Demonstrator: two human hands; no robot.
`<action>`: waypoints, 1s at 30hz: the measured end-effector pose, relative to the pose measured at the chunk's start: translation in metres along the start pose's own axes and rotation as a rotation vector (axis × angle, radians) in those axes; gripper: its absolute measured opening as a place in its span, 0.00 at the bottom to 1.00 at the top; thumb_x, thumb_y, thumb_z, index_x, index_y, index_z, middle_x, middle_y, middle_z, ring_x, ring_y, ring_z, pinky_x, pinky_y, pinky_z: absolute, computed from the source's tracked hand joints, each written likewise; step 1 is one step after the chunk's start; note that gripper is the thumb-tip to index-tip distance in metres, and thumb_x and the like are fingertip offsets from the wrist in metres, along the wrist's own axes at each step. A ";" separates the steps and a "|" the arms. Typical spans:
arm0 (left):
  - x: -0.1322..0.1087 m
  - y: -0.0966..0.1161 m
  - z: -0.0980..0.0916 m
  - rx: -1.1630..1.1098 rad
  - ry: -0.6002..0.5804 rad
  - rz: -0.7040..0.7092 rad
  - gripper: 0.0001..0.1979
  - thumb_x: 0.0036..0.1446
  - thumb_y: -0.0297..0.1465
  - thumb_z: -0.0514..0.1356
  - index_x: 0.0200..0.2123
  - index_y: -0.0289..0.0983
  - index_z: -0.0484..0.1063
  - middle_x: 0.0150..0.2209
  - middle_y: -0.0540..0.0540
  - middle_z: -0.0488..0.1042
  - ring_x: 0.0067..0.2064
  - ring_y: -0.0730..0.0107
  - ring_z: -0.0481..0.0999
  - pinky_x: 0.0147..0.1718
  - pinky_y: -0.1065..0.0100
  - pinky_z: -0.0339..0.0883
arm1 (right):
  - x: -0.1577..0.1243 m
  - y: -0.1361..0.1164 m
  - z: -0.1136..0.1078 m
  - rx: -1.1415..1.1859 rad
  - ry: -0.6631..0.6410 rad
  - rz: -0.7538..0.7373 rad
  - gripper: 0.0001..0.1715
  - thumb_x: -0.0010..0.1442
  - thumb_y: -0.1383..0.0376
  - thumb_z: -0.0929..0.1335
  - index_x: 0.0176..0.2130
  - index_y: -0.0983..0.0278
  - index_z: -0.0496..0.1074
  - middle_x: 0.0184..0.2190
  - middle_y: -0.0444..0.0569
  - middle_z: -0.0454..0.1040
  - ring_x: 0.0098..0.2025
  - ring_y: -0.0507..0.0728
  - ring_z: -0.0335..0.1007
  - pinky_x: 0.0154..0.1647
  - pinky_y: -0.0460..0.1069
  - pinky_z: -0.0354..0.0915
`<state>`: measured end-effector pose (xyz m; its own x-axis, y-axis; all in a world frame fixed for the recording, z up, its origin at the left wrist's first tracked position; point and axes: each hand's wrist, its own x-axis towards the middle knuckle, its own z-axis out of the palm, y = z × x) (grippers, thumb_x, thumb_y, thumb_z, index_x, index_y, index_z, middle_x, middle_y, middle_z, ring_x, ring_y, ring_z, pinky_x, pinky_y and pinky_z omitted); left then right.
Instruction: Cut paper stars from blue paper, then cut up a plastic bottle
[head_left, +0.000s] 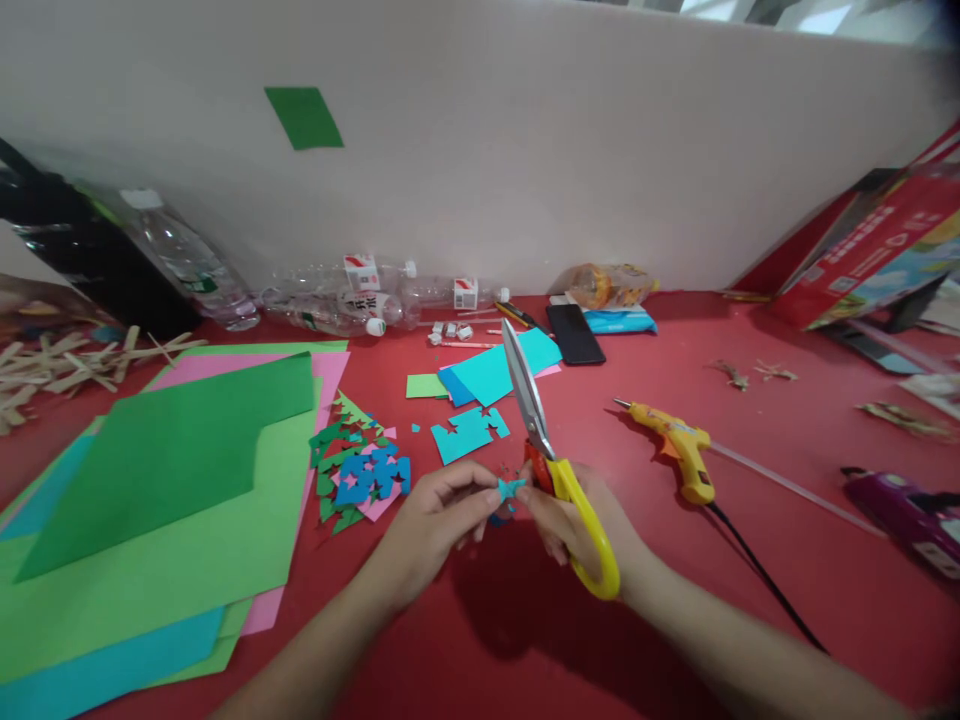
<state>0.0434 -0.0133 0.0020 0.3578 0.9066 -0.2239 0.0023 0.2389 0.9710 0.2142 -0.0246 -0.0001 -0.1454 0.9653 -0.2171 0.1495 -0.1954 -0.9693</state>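
Between the fingertips of both hands is a small light-blue paper star (511, 489). My left hand (454, 505) pinches it from the left. My right hand (574, 510) grips its other side and also carries a pair of scissors (564, 470) with yellow and red handles, the blades pointing up and away. Beyond the hands lies a light-blue sheet (466, 434) with star-shaped notches cut from its edges. A heap of blue, green and pink cut scraps (367, 475) sits left of my left hand.
Large coloured sheets (217, 450) cover the left of the red table. Plastic bottles (337, 300) lie along the wall. A yellow glue gun (675, 445) with its cord rests at right, beyond it a purple tool (904, 515). A phone (575, 333) lies near the wall.
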 end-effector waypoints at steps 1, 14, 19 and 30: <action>0.000 -0.001 0.001 -0.005 0.006 0.002 0.11 0.54 0.40 0.62 0.29 0.38 0.74 0.20 0.53 0.66 0.21 0.76 0.60 0.21 0.73 0.53 | -0.001 0.000 0.001 -0.002 0.014 -0.006 0.16 0.54 0.53 0.68 0.28 0.61 0.63 0.10 0.32 0.56 0.10 0.47 0.51 0.11 0.41 0.51; 0.002 0.014 -0.014 -0.138 0.326 0.198 0.07 0.49 0.34 0.65 0.24 0.38 0.72 0.21 0.53 0.71 0.20 0.79 0.62 0.19 0.75 0.52 | -0.006 -0.003 -0.021 -0.225 -0.247 -0.131 0.25 0.57 0.43 0.66 0.32 0.63 0.65 0.21 0.39 0.60 0.20 0.49 0.54 0.20 0.44 0.53; 0.001 0.016 -0.024 -0.226 0.456 0.257 0.07 0.52 0.33 0.64 0.26 0.38 0.70 0.22 0.53 0.71 0.21 0.79 0.62 0.20 0.75 0.53 | -0.010 -0.010 -0.027 -0.396 -0.380 -0.157 0.30 0.58 0.39 0.64 0.35 0.64 0.67 0.29 0.47 0.66 0.29 0.54 0.58 0.25 0.45 0.57; 0.000 0.019 -0.022 -0.246 0.516 0.287 0.07 0.54 0.30 0.61 0.25 0.37 0.68 0.21 0.55 0.68 0.22 0.79 0.61 0.21 0.75 0.54 | -0.012 -0.010 -0.023 -0.418 -0.461 -0.112 0.36 0.58 0.35 0.60 0.34 0.65 0.66 0.28 0.46 0.63 0.29 0.54 0.55 0.27 0.47 0.53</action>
<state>0.0226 -0.0009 0.0186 -0.1830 0.9827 -0.0292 -0.2637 -0.0205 0.9644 0.2370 -0.0305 0.0154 -0.5751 0.7836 -0.2350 0.4648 0.0766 -0.8821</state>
